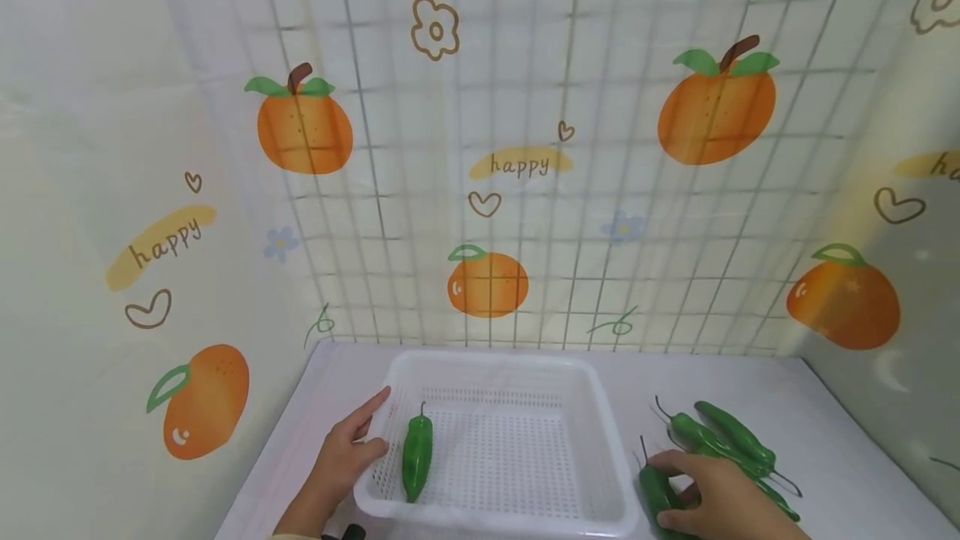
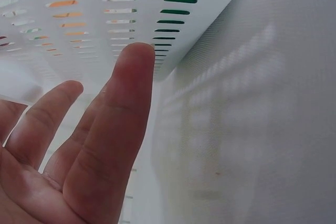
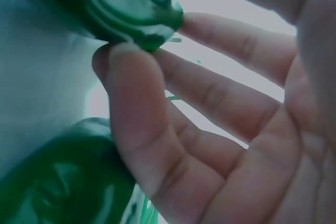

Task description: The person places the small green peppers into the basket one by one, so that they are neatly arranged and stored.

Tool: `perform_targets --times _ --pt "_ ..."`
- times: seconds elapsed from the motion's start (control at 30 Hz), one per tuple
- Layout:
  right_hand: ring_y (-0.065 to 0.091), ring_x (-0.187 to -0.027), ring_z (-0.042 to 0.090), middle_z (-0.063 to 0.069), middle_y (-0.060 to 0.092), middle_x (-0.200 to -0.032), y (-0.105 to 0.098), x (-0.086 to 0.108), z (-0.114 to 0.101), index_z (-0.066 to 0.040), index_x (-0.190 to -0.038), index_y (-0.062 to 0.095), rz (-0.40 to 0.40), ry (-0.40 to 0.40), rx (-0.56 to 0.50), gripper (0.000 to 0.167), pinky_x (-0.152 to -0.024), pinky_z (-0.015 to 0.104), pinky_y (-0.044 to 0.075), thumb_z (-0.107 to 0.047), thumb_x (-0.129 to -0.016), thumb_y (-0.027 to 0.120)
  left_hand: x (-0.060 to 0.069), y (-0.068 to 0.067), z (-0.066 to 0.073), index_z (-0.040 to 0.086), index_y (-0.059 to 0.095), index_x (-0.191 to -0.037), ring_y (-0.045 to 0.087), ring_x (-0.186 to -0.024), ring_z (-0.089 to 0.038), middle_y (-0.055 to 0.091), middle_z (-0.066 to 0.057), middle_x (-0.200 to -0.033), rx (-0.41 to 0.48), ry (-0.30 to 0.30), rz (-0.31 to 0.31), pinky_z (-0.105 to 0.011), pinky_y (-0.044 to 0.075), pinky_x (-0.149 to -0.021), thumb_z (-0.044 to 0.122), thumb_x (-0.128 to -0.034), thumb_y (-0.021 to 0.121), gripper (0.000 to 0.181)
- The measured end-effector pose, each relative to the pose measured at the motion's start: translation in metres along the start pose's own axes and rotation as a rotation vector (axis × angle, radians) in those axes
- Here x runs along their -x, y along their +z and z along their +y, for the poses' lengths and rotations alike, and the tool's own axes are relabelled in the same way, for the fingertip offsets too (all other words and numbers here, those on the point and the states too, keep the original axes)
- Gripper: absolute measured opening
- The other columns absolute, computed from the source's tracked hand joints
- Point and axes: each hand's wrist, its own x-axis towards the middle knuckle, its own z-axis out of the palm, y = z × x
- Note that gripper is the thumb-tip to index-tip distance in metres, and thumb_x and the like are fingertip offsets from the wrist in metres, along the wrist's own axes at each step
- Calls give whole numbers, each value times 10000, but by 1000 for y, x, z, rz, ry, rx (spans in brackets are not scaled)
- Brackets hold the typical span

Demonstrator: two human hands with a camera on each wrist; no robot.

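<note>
A white perforated basket (image 1: 621,473) stands on the table, with one green pepper (image 1: 417,457) lying along its left side, stem pointing away. At the basket's left wall is my left hand (image 1: 341,452), fingers extended; the left wrist view shows the fingers (image 2: 113,129) straight beside the slotted wall (image 2: 152,3). To the right of the basket, my right hand (image 1: 723,498) grips a green pepper (image 1: 656,486) between thumb and fingers. In the right wrist view, the thumb and fingers of the hand (image 3: 210,108) meet at one pepper's end (image 3: 142,14), above another pepper (image 3: 68,182).
Several more green peppers (image 1: 738,436) lie together right of the basket, close behind my right hand. A curtain (image 1: 517,232) printed with oranges hangs over a wire grid behind the table (image 1: 337,382) and continues along both sides. A dark object (image 1: 352,532) shows at the bottom edge.
</note>
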Motion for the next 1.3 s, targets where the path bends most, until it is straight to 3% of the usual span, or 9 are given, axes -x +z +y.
perform_targets --times 0.23,0.8,1.03,1.3 --pt "676 -797 220 92 715 -1212 7 -5 8 -113 -1350 686 -18 16 -1 841 -696 488 634 -376 -613 995 2 1 -4 295 510 -1585 712 -1147 -306 623 -112 -1471 19 -3 6 -404 638 -788 47 -848 678 795" --pt "625 -761 225 21 705 -1091 7 0 3 -142 -1363 689 -7 -26 22 779 -687 452 629 -352 -672 981 4 2 2 280 500 -1592 706 -1162 -337 602 -134 -1491 8 4 7 -415 643 -769 44 -856 664 790" --pt "622 -724 217 33 677 -1087 8 0 3 -179 -1356 674 28 -7 5 828 -666 422 639 -386 -625 1000 5 2 3 278 501 -1591 710 -1148 -343 608 -137 -1483 6 8 8 -415 644 -752 36 -853 665 793" --pt "613 -727 222 -4 686 -1029 9 -1 2 -183 -1348 689 17 -22 20 792 -686 426 637 -383 -646 994 4 2 3 275 504 -1589 707 -1156 -337 609 -141 -1482 17 18 4 -410 642 -769 31 -856 665 789"
